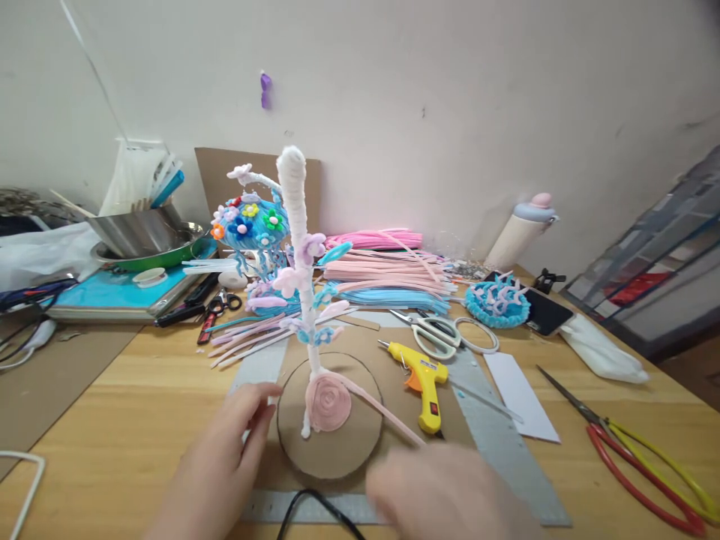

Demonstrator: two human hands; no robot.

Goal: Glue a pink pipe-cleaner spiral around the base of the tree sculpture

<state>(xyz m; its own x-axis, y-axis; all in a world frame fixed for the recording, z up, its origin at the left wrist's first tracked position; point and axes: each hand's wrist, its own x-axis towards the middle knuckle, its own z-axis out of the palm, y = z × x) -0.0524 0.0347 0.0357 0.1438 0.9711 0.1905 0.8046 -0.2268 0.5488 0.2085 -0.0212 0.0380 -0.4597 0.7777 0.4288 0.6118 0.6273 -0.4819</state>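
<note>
At the left edge of a round cardboard disc [331,461], my left hand [236,442] has bent fingers and thumb closed on the rim. My right hand [444,487] is smeared by motion over the front right of the disc; its fingers are unclear. A coiled pink pipe cleaner rosette [329,403] lies on the disc, and its straight tail [388,414] runs right until my right hand hides the end. Beside the coil a white wrapped stem [298,217] stands upright, bearing purple, pink and blue pipe cleaner flowers. A white foot of the stem touches the disc.
Right of the disc lies a yellow glue gun [421,379], with white-handled scissors [436,334] behind it. Large red-and-yellow-handled scissors [619,442] are farther right. Pipe cleaner bundles [388,274] lie at the back. A black cable [315,496] crosses the front.
</note>
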